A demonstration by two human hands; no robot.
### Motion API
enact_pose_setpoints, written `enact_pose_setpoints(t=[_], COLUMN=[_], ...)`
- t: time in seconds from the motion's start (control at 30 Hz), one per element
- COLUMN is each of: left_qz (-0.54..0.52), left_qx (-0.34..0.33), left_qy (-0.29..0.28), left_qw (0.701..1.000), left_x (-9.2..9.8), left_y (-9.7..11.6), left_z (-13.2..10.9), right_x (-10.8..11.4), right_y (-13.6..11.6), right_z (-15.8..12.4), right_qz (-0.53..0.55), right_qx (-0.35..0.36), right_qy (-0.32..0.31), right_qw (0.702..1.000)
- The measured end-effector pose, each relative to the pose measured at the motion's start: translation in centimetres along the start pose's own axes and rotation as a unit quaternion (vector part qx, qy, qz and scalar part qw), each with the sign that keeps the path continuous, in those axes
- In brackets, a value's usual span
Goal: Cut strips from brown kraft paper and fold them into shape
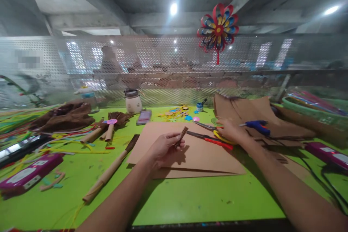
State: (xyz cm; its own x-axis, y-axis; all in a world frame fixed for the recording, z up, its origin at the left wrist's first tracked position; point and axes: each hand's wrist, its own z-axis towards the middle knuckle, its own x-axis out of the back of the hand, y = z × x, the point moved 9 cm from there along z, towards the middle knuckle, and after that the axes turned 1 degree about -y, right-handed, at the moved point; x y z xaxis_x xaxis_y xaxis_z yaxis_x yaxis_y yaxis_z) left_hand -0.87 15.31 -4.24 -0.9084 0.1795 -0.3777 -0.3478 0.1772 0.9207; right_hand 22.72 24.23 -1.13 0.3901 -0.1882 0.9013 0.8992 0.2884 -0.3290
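Observation:
My left hand [165, 148] is closed, pinching a small strip of brown paper folded into pleats [181, 137] between thumb and fingers. Beneath it lie flat sheets of brown paper [157, 134]. Farther right, my right hand [231, 130] has its fingers closed about the yellow handles of a pair of scissors [203, 126], whose blades point left. A second pair of scissors with red handles [217, 143] rests on the paper just below. Beside my right wrist is a blue glue gun [258, 127]; crumpled brown paper [241, 110] lies behind it.
On the left are a rolled paper stick with a fringed end [111, 174], several brown paper pieces, and a purple box [32, 174]. A white jar [133, 101] and yellow scraps [176, 113] stand toward the back. Another purple box [327, 155], black cables and a green basket [307, 107] are right.

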Motion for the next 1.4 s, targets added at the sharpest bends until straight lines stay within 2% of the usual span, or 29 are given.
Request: enact_pose_setpoints(t=[0.07, 0.13, 0.17, 0.23, 0.27, 0.33, 0.47, 0.6, 0.93, 1.1, 1.23, 1.4], left_qz=[0.0, 0.005, 0.011, 0.028, 0.038, 0.051, 0.051, 0.061, 0.105, 0.135, 0.2, 0.279], left_qx=[-0.004, -0.002, 0.0, 0.004, 0.007, 0.012, 0.032, 0.066, 0.062, 0.028, 0.008, -0.036], left_qy=[-0.012, -0.027, -0.036, -0.059, -0.072, -0.102, -0.157, -0.17, -0.13, -0.084, -0.064, -0.057], left_qw=[1.0, 1.0, 0.999, 0.998, 0.997, 0.993, 0.986, 0.981, 0.984, 0.987, 0.978, 0.958], left_x=[-0.4, -0.8, -1.1, -1.6, -1.8, -2.4, -3.7, -4.4, -3.5, -2.1, -1.3, -1.2], left_y=[0.1, 0.0, 0.0, -0.3, -0.5, -0.9, -1.5, -2.0, -2.7, -2.1, -1.8, -1.3], left_z=[-0.1, -0.2, -0.3, -0.3, -0.4, -0.5, -1.2, -1.8, -1.1, -0.5, -0.3, 0.0], right_x=[0.6, 0.0, -0.9, -2.6, -3.2, -3.8, -3.8, -3.8, -4.1, -4.4, -5.3, -5.6], right_y=[-2.1, -4.7, -6.1, -8.2, -8.9, -9.6, -9.7, -9.3, -9.5, -9.7, -10.0, -10.1], right_z=[-0.5, -1.3, -1.8, -3.1, -3.6, -4.3, -4.6, -4.3, -4.6, -4.9, -5.2, -5.3], right_qz=[0.033, 0.114, 0.217, 0.381, 0.433, 0.485, 0.506, 0.501, 0.518, 0.51, 0.51, 0.525], right_qx=[0.019, 0.056, 0.071, 0.059, 0.048, 0.029, 0.023, 0.031, 0.015, 0.026, 0.028, 0.025], right_qy=[0.03, 0.005, -0.041, -0.118, -0.137, -0.15, -0.144, -0.139, -0.147, -0.197, -0.247, -0.242], right_qw=[0.999, 0.992, 0.973, 0.915, 0.89, 0.861, 0.85, 0.853, 0.843, 0.837, 0.823, 0.815])
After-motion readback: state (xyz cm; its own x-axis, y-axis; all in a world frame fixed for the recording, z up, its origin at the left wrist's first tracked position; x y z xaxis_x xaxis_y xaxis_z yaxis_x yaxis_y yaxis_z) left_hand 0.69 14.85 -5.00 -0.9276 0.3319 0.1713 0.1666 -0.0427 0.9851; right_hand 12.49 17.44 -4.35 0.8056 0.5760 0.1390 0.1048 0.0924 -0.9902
